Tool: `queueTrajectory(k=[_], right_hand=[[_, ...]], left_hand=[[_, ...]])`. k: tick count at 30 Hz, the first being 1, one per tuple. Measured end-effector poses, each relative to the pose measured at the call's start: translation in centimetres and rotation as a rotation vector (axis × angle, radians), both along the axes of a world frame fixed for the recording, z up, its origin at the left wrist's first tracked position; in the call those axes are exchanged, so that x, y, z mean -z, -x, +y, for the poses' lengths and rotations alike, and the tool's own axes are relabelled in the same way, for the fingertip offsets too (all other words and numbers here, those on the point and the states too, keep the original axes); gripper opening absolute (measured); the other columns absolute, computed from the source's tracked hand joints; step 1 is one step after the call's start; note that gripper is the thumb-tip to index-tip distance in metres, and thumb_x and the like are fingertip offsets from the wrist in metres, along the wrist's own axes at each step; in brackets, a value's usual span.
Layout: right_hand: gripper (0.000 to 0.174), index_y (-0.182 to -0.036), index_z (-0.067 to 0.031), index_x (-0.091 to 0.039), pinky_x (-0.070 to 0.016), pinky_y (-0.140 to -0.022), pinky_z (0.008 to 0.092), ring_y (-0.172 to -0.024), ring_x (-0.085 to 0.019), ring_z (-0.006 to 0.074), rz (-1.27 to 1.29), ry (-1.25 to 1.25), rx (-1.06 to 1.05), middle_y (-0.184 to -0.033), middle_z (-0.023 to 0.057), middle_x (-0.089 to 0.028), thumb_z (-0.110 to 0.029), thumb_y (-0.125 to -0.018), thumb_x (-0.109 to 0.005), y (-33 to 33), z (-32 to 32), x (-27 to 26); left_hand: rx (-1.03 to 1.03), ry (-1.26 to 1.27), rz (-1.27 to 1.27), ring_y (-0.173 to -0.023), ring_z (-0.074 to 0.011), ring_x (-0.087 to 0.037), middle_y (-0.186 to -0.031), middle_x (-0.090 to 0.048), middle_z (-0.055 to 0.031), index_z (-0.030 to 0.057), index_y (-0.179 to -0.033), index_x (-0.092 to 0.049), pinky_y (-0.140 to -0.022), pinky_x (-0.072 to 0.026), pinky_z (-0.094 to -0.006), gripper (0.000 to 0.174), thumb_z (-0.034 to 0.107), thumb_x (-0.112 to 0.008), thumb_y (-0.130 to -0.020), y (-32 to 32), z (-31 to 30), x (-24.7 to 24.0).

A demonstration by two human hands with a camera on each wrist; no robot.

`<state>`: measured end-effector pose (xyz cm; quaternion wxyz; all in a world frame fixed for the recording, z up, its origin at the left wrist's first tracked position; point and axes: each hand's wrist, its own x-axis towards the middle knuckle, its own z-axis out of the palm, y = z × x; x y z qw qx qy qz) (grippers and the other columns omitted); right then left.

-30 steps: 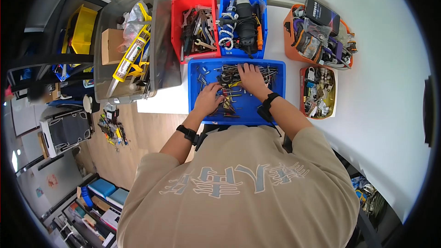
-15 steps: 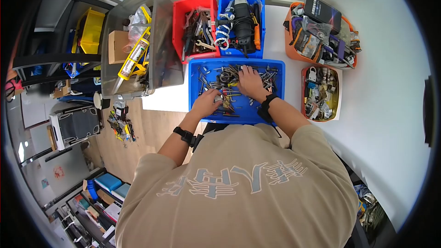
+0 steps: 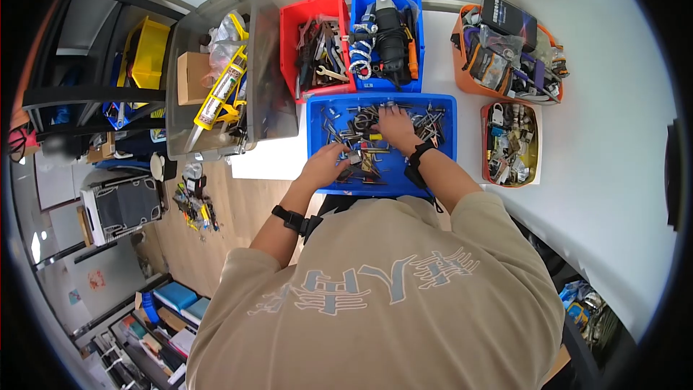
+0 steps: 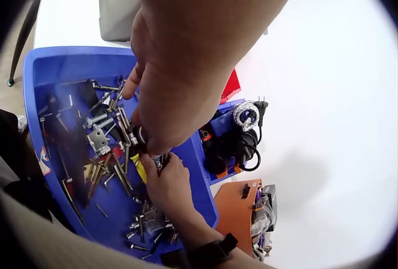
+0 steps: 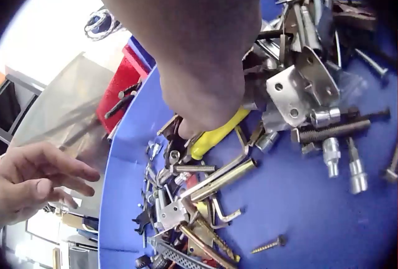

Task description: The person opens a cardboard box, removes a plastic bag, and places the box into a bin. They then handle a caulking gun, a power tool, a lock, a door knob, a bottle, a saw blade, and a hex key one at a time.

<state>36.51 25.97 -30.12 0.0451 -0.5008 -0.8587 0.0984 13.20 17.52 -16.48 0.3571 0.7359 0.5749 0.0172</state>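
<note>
A blue tray (image 3: pixel 399 173) holds many loose bolts, sockets, hex keys and metal brackets (image 5: pixel 291 92). Over its left part is my left hand (image 3: pixel 325 166), fingers loosely bent and apart; the right wrist view shows this hand (image 5: pixel 37 182) with nothing between thumb and fingers. My right hand (image 3: pixel 395 128) rests with lowered fingers on the heap toward the tray's back. Beside it lies a yellow-handled piece (image 5: pixel 221 135), partly covered by the hand in the right wrist view. Whatever is under its fingertips is hidden.
Behind the tray stand a red bin (image 3: pixel 287 43) of wrenches and a blue bin (image 3: pixel 387 87) with a corded power tool. A grey translucent box (image 3: pixel 278 101) is at left. Two orange-rimmed containers, one large (image 3: pixel 465 83) and one smaller (image 3: pixel 486 152), are at right.
Relative to the tray, my left hand has shifted left, off the middle of the heap. My right hand has moved slightly left among the parts. The head view has shifted a little.
</note>
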Motion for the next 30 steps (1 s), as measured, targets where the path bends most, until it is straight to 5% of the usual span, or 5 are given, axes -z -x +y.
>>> queueTrajectory(k=[14, 20, 21, 25, 30], right_hand=[[0.040, -0.125, 0.0013, -0.050, -0.0505, -0.080, 0.0547, -0.096, -0.064, 0.0512, 0.370, 0.418, 0.229, -0.100, 0.0312, -0.069, -0.032, -0.103, -0.057, 1.0, -0.6, -7.5], [0.036, -0.119, 0.0008, -0.055, -0.0507, -0.075, 0.0452, -0.079, -0.066, 0.0385, 0.759, 0.206, 0.423, -0.090, 0.0206, -0.069, -0.030, -0.102, -0.062, 3.7, -3.4, -12.5], [0.030, -0.113, -0.0022, -0.055, -0.0475, -0.064, 0.0365, -0.065, -0.056, 0.0227, 0.883, 0.310, 0.517, -0.077, 0.0081, -0.061, -0.030, -0.104, -0.060, 4.4, -3.5, -12.9], [0.022, -0.098, -0.0115, -0.050, -0.0281, -0.052, 0.0218, -0.057, -0.032, 0.0037, 1.666, 0.653, 0.589, -0.068, -0.0083, -0.033, -0.030, -0.110, -0.049, 7.4, -5.0, -17.8], [0.025, -0.102, -0.0099, -0.051, -0.0319, -0.051, 0.0244, -0.057, -0.036, 0.0057, 1.938, 0.600, 0.500, -0.068, -0.0069, -0.036, -0.034, -0.109, -0.053, 9.0, -5.0, -21.6]], left_hand=[[0.068, 0.193, -0.361, -0.108, -0.0277, -0.069, -0.119, -0.070, -0.0153, 0.0028, -0.126, -0.063, -0.094, -0.0524, -0.0401, 0.034, 0.019, -0.068, -0.097, 8.7, 0.5, -3.7], [0.092, 0.288, -0.591, -0.106, -0.0248, -0.068, -0.120, -0.069, -0.0130, 0.0024, -0.130, -0.060, -0.092, -0.0528, -0.0384, 0.036, 0.020, -0.067, -0.099, 9.5, 1.6, -4.9], [0.091, 0.292, -0.617, -0.110, -0.0225, -0.066, -0.123, -0.067, -0.0125, 0.0029, -0.134, -0.057, -0.093, -0.0517, -0.0360, 0.040, 0.023, -0.065, -0.101, 9.5, 2.0, -4.6], [-0.084, 0.346, -0.922, -0.121, -0.0209, -0.059, -0.136, -0.059, -0.0120, 0.0029, -0.142, -0.048, -0.099, -0.0487, -0.0351, 0.046, 0.027, -0.060, -0.105, 6.9, 3.6, -1.6], [0.174, 0.516, -0.990, -0.134, -0.0251, -0.051, -0.148, -0.052, -0.0129, 0.0052, -0.148, -0.042, -0.110, -0.0428, -0.0360, 0.059, 0.032, -0.066, -0.102, 4.1, 4.8, -5.0]])
